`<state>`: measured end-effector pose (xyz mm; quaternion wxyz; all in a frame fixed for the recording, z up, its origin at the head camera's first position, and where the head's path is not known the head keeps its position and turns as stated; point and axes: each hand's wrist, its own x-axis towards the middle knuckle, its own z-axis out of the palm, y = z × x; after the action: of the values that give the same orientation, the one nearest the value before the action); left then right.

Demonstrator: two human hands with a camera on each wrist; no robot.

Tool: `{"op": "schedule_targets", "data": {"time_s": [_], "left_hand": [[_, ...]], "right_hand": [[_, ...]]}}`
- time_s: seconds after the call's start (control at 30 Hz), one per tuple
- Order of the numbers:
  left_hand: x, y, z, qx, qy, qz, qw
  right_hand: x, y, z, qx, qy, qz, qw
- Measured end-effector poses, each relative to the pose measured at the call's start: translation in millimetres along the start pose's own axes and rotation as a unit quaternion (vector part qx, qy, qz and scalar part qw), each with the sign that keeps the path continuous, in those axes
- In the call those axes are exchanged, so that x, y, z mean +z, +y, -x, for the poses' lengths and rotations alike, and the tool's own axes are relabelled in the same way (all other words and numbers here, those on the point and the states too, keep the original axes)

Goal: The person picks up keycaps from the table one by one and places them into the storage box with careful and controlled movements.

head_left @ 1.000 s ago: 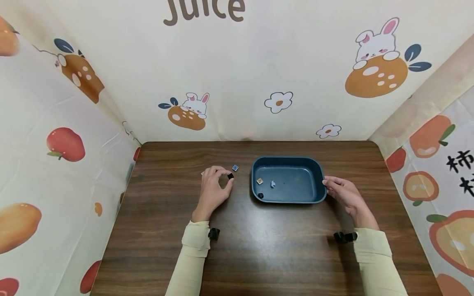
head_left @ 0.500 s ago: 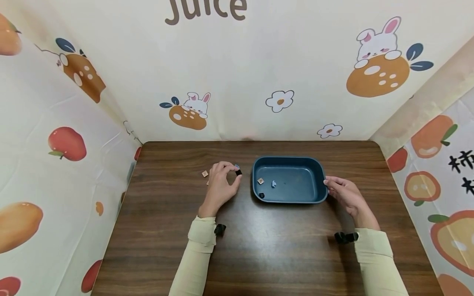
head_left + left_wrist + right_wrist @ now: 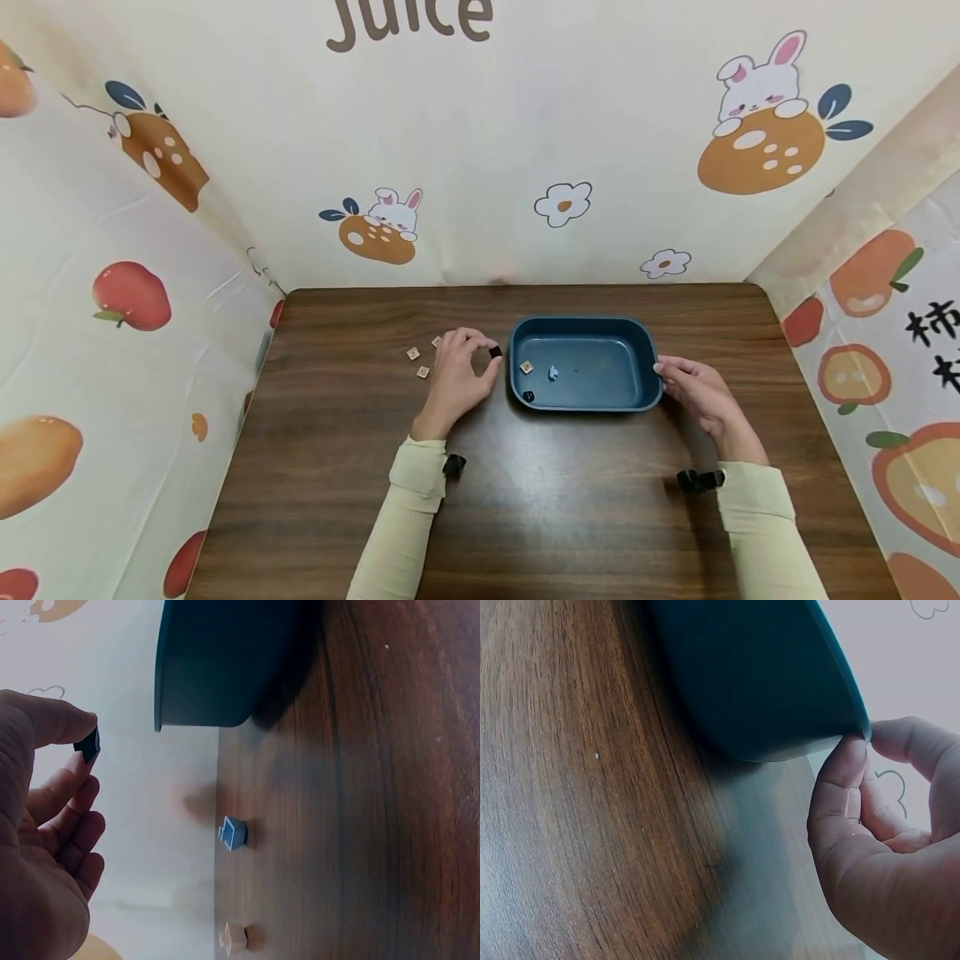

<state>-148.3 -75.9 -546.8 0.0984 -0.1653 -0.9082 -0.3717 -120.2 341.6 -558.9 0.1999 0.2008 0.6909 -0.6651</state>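
Observation:
My left hand (image 3: 459,377) pinches a small black square piece (image 3: 90,744) between thumb and index finger, just left of the tray and above the table. My right hand (image 3: 699,398) pinches the right rim of the dark blue tray (image 3: 592,402). Inside the tray lie a beige square piece (image 3: 527,367), a light blue piece (image 3: 552,374) and a black piece (image 3: 528,397). On the table left of my left hand are beige pieces (image 3: 423,372). A blue piece (image 3: 234,832) shows on the table in the left wrist view; my left hand hides it in the head view.
The brown wooden table (image 3: 570,508) meets a patterned cloth (image 3: 480,167) at the back, with more cloth on both sides. Black wrist cameras (image 3: 454,466) sit at both cuffs.
My left hand has moved right toward the tray with the black piece, uncovering the beige pieces and covering the blue one in the head view. My right hand has stayed on the rim.

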Motion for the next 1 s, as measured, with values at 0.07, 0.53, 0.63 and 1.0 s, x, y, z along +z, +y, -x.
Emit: {"op": "schedule_targets", "data": {"time_s": [0.07, 0.53, 0.63, 1.0], "left_hand": [[2.1, 1.1, 0.0, 0.001, -0.003, 0.0, 1.0], [15.1, 7.0, -5.1, 0.03, -0.035, 0.002, 0.9989], [17.2, 6.9, -5.6, 0.029, -0.039, -0.005, 0.9988], [21.1, 13.6, -8.3, 0.022, -0.053, -0.001, 0.9984]], "right_hand": [[0, 0, -0.7, 0.0, -0.001, -0.001, 1.0], [3, 0, -0.2, 0.0, 0.005, -0.008, 1.0], [4, 1, -0.3, -0.002, 0.003, -0.01, 0.9999], [2, -2, 1.8, -0.003, -0.001, -0.009, 1.0]]}}
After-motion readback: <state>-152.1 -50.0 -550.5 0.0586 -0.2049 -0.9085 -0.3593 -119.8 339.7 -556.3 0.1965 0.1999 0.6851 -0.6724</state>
